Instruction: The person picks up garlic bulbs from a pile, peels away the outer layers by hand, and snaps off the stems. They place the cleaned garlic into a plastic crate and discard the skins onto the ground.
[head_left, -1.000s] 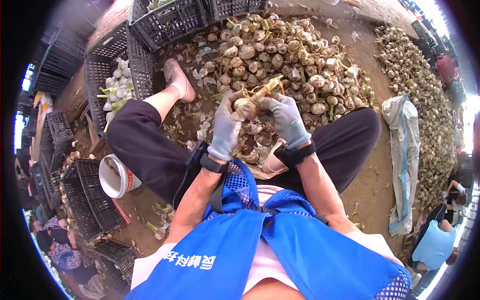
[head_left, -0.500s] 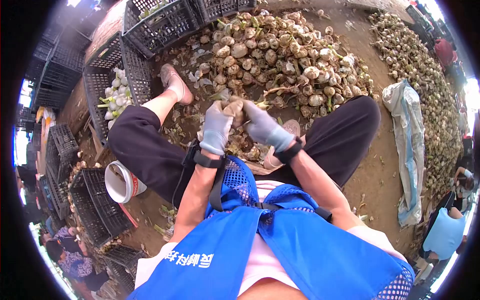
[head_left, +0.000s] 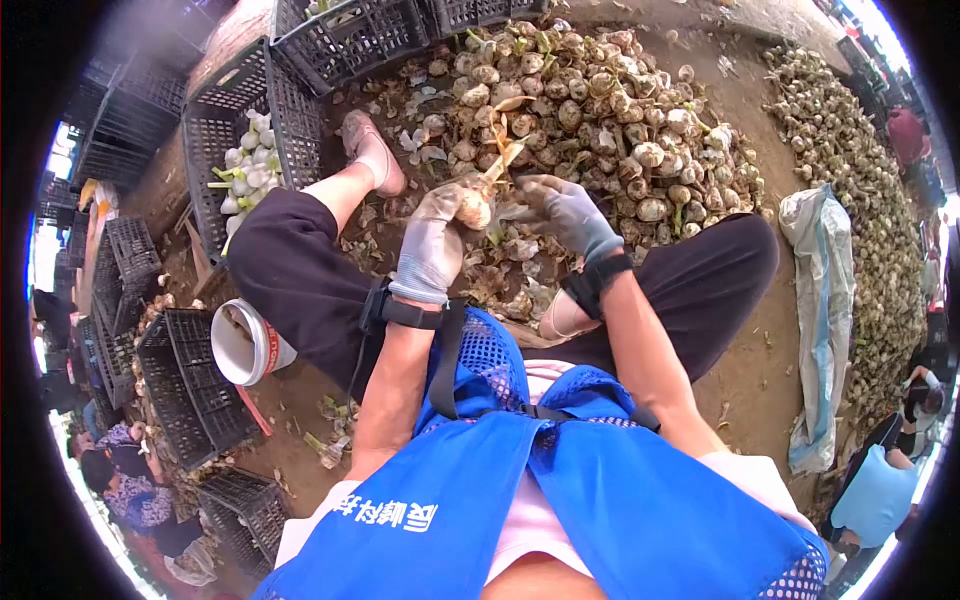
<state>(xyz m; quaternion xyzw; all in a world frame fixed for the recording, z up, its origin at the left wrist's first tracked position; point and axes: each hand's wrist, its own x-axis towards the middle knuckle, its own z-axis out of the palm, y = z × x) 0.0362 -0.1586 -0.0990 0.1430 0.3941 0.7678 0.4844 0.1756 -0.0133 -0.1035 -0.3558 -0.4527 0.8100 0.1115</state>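
Note:
A garlic bulb [head_left: 474, 210] with its stalk pointing up and to the right is held in the fingers of my left hand [head_left: 432, 240], which wears a dirty grey glove. My right hand [head_left: 575, 215], gloved too, is apart from the bulb on its right, fingers stretched out to the left and somewhat blurred; I see nothing in it. Just beyond both hands lies a large pile of unpeeled garlic [head_left: 600, 110]. Loose skins [head_left: 490, 280] cover the ground between my legs.
At the upper left a black crate [head_left: 200, 135] holds cleaner white bulbs. A white bucket [head_left: 245, 345] and an empty black crate [head_left: 190, 390] are at the left. A plastic sack [head_left: 820, 320] and a longer garlic heap [head_left: 880, 230] lie at the right, with people at both edges.
My hands were together around something; now they are apart, the right one moved to the right. The bulb and its stalk now show clearly in my left hand. The view has shifted slightly.

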